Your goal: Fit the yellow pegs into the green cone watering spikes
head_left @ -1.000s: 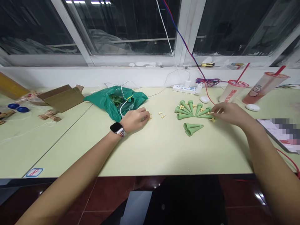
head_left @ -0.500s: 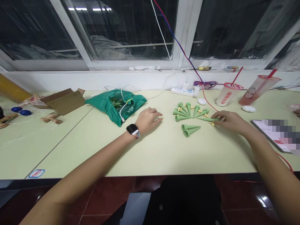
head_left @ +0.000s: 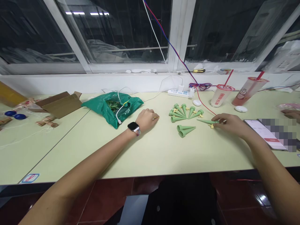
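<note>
My left hand, a smartwatch on its wrist, rests on the pale green table with fingers curled round a small yellow piece. My right hand pinches the wide end of a green cone that lies flat and points left, a small yellow piece beside it. Several green cones fan out just beyond, and two more green cones lie nearer me.
A green plastic bag with a white cable sits left of my left hand. Cardboard box far left. Power strip, two lidded cups with straws and a phone lie at the right. Another person's hand shows at the right edge.
My left hand slid right along the table and closed on a small yellow piece. My right hand drew one green cone out of the fan toward me.
</note>
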The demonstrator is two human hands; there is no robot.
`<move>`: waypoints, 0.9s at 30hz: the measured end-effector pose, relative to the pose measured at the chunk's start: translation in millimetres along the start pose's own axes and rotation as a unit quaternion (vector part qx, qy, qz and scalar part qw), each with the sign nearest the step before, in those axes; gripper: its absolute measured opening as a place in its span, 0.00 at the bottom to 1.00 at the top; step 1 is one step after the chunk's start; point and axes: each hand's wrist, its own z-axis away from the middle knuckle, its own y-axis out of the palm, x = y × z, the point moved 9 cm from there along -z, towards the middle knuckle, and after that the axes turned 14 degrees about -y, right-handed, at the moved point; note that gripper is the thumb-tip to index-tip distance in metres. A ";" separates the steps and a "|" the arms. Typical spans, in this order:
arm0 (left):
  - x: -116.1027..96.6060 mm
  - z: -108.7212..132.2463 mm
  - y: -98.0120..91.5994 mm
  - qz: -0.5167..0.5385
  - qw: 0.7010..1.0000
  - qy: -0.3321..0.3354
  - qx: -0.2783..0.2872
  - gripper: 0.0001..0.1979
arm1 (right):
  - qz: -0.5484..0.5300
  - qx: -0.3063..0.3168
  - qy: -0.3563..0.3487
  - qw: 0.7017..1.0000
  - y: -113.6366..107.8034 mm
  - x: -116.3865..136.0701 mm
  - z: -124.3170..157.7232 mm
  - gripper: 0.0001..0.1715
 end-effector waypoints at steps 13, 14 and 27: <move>5.1 7.9 -21.2 0.024 0.996 0.006 -0.084 0.21 | -0.111 -0.099 -0.036 0.988 -19.7 44.1 -4.5 0.24; 1.1 10.9 -27.3 0.041 0.994 0.011 -0.098 0.21 | -0.128 -0.111 -0.052 0.984 -21.3 55.8 -8.3 0.24; -42.0 10.2 -49.4 0.553 0.833 -0.009 0.011 0.19 | -0.418 -0.093 -0.200 0.881 24.9 201.1 -67.7 0.28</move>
